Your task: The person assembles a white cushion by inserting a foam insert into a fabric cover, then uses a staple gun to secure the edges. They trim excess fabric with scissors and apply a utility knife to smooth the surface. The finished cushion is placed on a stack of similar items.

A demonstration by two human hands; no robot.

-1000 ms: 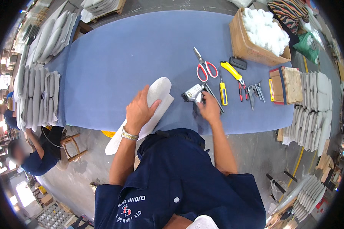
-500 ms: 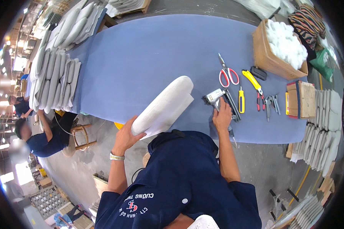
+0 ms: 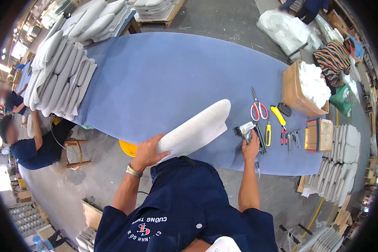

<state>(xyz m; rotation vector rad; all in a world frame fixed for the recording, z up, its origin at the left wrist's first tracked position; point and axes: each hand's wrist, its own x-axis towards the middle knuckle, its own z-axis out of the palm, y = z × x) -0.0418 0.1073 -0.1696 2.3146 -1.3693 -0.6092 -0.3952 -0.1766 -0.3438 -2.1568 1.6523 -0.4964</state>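
Left hand (image 3: pixel 145 152) grip closed on the near end of the white padded panel (image 3: pixel 195 128), which angles up over the blue tabletop (image 3: pixel 164 80). Right hand (image 3: pixel 250 147) grip wrapped around the staple gun (image 3: pixel 245 130), just right of the panel. Red scissors (image 3: pixel 258 110) and yellow cutter (image 3: pixel 278 116) lie right of the gun; cardboard box (image 3: pixel 293 90) beyond them.
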